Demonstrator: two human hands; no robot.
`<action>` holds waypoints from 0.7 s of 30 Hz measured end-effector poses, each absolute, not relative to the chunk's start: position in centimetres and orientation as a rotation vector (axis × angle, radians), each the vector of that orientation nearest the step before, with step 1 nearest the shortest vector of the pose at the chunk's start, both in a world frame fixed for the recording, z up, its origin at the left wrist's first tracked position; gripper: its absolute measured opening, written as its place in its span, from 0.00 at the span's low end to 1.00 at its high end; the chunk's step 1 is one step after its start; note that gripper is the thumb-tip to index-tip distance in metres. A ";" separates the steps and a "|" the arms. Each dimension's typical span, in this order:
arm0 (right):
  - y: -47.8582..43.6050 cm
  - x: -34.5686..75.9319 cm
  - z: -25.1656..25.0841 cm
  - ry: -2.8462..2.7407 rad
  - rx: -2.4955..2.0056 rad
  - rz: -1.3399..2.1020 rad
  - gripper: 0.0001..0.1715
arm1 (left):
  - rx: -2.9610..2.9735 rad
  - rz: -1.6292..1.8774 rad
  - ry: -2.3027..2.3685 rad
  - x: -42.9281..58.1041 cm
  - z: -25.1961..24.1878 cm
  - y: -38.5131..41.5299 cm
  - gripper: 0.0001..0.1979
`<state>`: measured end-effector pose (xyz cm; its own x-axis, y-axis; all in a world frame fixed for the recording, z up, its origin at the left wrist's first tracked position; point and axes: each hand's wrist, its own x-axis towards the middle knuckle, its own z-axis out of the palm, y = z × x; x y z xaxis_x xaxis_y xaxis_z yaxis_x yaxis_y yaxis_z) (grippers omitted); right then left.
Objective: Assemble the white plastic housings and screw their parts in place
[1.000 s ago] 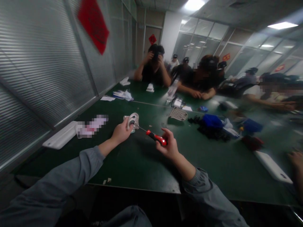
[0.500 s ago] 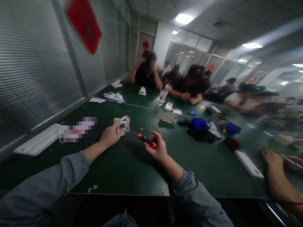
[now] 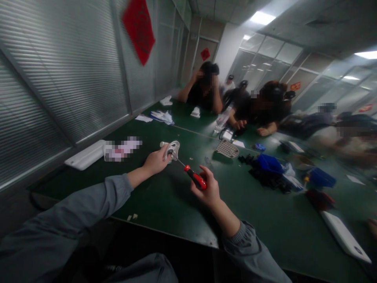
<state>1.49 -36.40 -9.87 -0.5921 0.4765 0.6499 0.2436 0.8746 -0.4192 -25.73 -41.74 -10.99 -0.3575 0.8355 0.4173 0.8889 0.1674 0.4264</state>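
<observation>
My left hand (image 3: 157, 160) is closed on a white moulded plastic part (image 3: 173, 147) with a curved rim and an opening, held just above the green table (image 3: 165, 196). In my right hand (image 3: 209, 188) is a screwdriver (image 3: 195, 177) with a red and black handle. Its thin shaft slants up and left, and the tip meets a dark spot in the part's opening. Whether a screw sits there is too small to tell. My right thumb and fingers are around the rear of the handle, with the index finger partly lifted.
A white long casing (image 3: 85, 155) lies to the left. Beyond my hands is a beige grid-patterned plate (image 3: 227, 149). A blue bin (image 3: 269, 163) stands among black pieces (image 3: 266, 179) on the right, near another white casing (image 3: 344, 234). People sit across the table.
My view has turned to the left, so the scene sits further right. The screwdriver stays at the white part, and both hands keep their holds.
</observation>
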 end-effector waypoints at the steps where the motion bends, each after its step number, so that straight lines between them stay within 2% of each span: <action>1: -36.4 1.6 -9.8 -2.266 -0.503 0.362 0.35 | -1.723 -0.951 -2.340 -25.7 -11.0 -41.7 0.25; 6: -36.3 1.8 -9.9 -2.314 -0.492 0.339 0.32 | -1.747 -0.952 -2.316 -25.7 -11.1 -41.7 0.26; 13: -36.3 1.4 -10.0 -2.261 -0.550 0.278 0.34 | -1.732 -0.955 -2.334 -25.8 -11.2 -41.7 0.27; 21: -36.3 1.8 -9.7 -2.343 -0.538 0.303 0.28 | -1.738 -0.917 -2.348 -25.8 -11.0 -41.7 0.26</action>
<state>1.80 -36.29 -9.66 -0.6663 0.4587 0.5880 0.2938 0.8861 -0.3584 -25.81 -41.73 -10.98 -0.3535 0.8452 0.4008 0.8931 0.1777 0.4132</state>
